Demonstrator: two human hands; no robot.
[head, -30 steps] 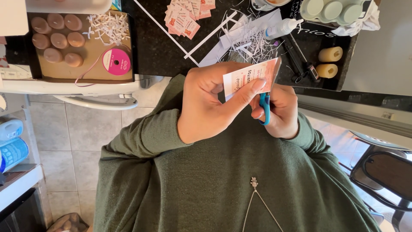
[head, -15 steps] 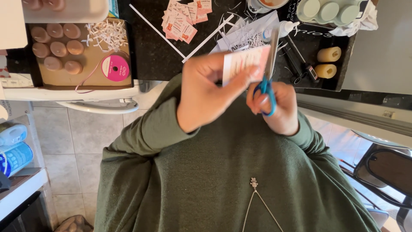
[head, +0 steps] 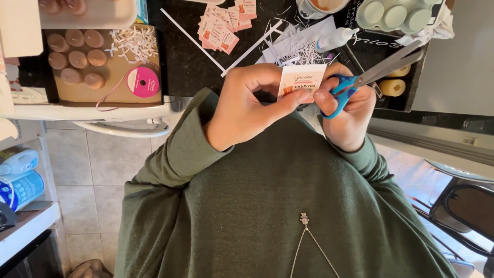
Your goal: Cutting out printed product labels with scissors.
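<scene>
pinching a small printed label (head: 301,80) by its lower edge between thumb and forefinger of the left hand (head: 247,110), held up in front of the chest, over the near edge of the dark desk (head: 190,56). white card with orange and dark print, facing the camera, upright. gripping blue-handled scissors (head: 360,80) in the right hand (head: 347,116), fingers curled through the loops, thumb through the upper one; grey blades pointing up and to the right, away from the label, looking closed or nearly so, not touching the card. handle just beside the label's right edge. both hands close together, nearly touching at the fingertips. behind the label on the desk, a heap of thin white paper strips (head: 303,51) and a small white glue bottle (head: 334,38) lying on its side. further back, near the far edge, a loose pile of cut labels (head: 224,25) of the same kind, with two long white strips (head: 193,38) crossing the dark top. at the far right corner, a pale green moulded tray (head: 396,15) with round cups, and two yellowish cylinders (head: 393,87) below it. toward the left edge, a cardboard box (head: 110,87) carrying brown round pieces (head: 74,56), shredded white paper (head: 134,44) and a pink ribbon spool (head: 143,82). green sleeves and a pendant (head: 304,220) below.
</scene>
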